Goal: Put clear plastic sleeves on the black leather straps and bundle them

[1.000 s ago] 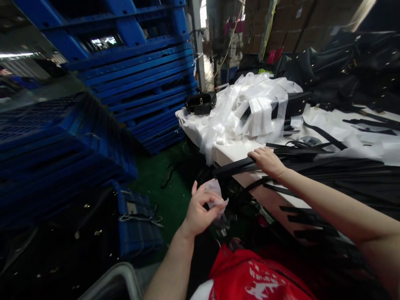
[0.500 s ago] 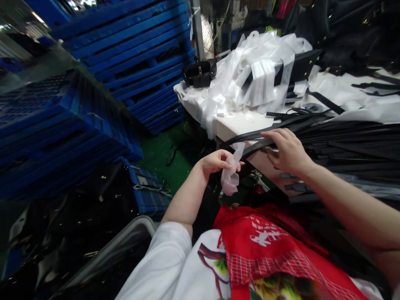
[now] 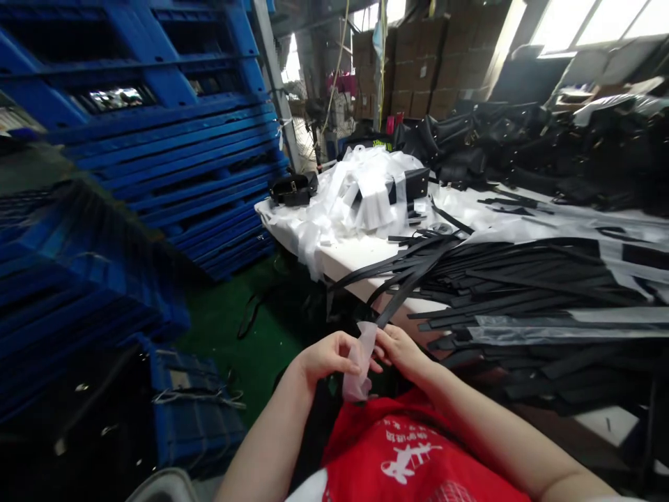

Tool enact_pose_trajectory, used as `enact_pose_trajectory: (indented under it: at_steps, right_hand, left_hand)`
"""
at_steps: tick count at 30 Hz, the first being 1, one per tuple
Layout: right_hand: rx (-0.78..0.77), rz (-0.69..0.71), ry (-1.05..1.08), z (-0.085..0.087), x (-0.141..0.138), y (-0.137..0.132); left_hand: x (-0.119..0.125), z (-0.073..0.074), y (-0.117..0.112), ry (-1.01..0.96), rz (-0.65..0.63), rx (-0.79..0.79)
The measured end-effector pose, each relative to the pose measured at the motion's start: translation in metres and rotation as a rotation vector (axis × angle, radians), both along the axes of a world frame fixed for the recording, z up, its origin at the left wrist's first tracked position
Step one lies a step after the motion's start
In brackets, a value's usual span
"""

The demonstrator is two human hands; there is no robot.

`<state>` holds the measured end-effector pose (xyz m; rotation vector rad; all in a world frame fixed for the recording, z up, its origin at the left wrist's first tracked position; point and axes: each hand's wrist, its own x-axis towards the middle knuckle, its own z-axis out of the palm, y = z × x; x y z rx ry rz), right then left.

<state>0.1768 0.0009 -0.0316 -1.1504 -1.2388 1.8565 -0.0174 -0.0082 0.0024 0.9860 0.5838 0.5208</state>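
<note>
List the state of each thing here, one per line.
Left hand, pinching the sleeve.
Right hand, pinching a strap end at the sleeve's top.
Sleeve, limp, hanging between both hands.
Strap pile, spread on the table, ends overhanging.
White plastic, heaped.

Sleeve [image 3: 359, 362] bottom ctr: thin translucent plastic. Strap [image 3: 410, 289]: black, matt, smooth. Pallets [image 3: 172, 139] upper left: hard blue plastic, slight gloss. Apron [image 3: 408, 453]: red cloth.

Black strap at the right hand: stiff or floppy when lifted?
Likely semi-flexible: the black strap runs nearly straight from the table to the right hand, yet neighbouring straps droop over the edge. Probably light, being thin and flat.
</note>
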Motion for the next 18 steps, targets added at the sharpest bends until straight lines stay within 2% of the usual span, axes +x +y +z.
enact_pose_trajectory:
  at_steps: [5, 10, 14, 18]
  right_hand:
    - [-0.021, -0.097, -0.083, 0.005, 0.014, -0.002]
    - [-0.031, -0.234, -0.116, -0.001, 0.025, 0.001]
    - [0.093, -0.452, -0.092, -0.005, 0.031, 0.007]
    - [0.202, -0.664, -0.131, -0.008, 0.043, 0.024]
  left_hand:
    - [0.008, 0.005, 0.001, 0.006, -0.070, -0.069]
    - [0.011, -0.007, 0.008, -0.014, -0.072, -0.063]
    - [0.010, -0.016, 0.011, -0.039, -0.065, -0.084]
    - [0.011, -0.023, 0.013, -0.052, -0.087, -0.120]
